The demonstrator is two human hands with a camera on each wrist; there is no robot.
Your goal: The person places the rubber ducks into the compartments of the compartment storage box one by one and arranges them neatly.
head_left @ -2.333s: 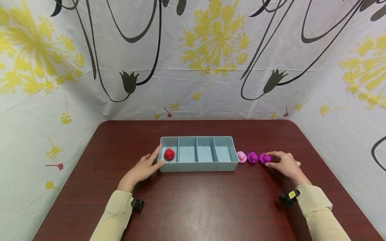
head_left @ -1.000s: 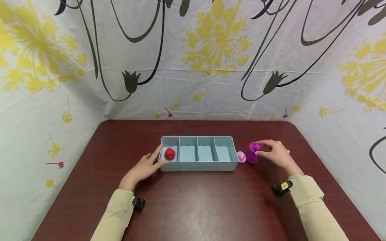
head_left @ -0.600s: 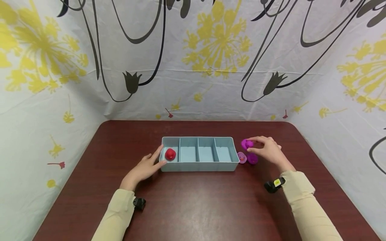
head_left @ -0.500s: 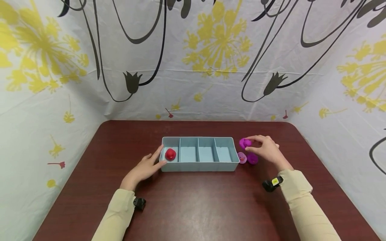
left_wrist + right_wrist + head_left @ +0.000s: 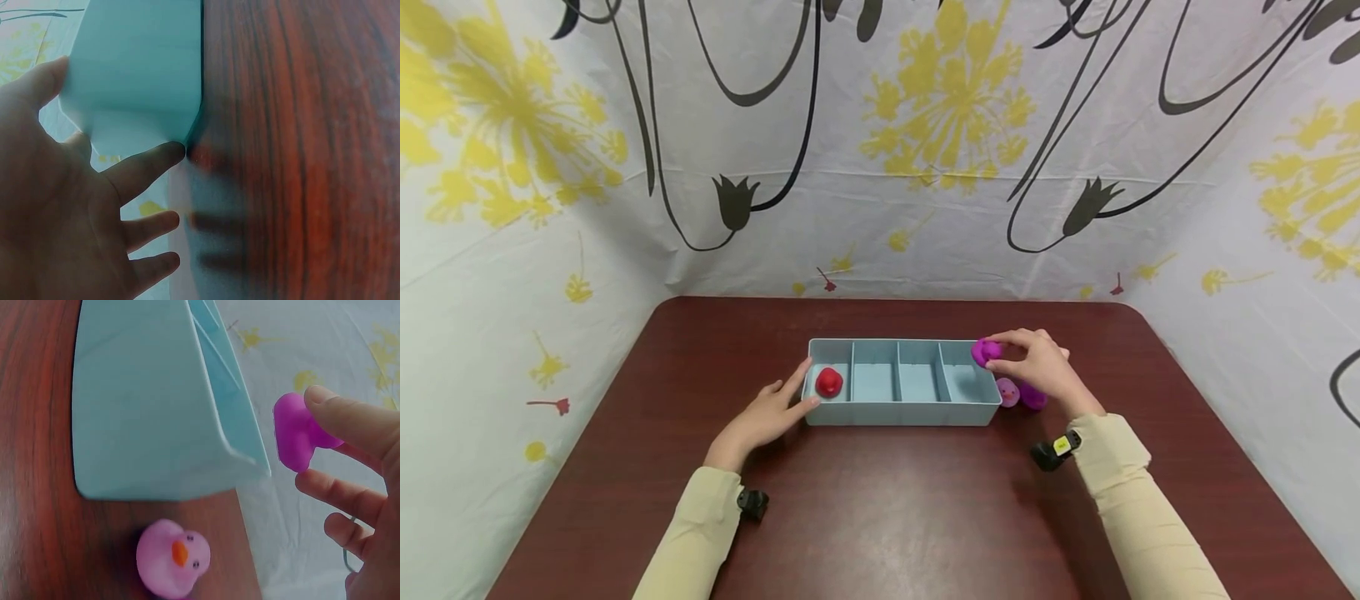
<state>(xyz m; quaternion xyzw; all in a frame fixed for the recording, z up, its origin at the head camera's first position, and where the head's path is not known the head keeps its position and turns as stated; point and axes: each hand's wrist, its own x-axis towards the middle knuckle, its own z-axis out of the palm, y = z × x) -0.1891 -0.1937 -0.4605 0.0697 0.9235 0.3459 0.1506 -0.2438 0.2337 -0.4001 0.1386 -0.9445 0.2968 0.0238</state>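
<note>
A light blue tray (image 5: 898,414) split into compartments stands on the table, a red rubber duck (image 5: 829,382) in its leftmost one. My left hand (image 5: 764,417) touches the tray's left end, fingers spread, as the left wrist view also shows. Between thumb and fingers my right hand (image 5: 1037,363) pinches a purple rubber duck (image 5: 987,352), raised over the back of the rightmost compartment. Beyond the tray's right end sit a pink rubber duck (image 5: 172,559) and a second purple duck (image 5: 1033,397), which the right hand partly covers in the head view.
The dark red wooden table (image 5: 880,508) has rounded far corners. Behind and beside it hangs a white cloth (image 5: 820,167) with yellow and grey flower prints. Each wrist carries a small black camera, such as the right wrist camera (image 5: 1054,451).
My right hand has picked up the rightmost purple duck, raised it and carried it left, past the other two, to above the tray. My left hand has stayed at the tray's end.
</note>
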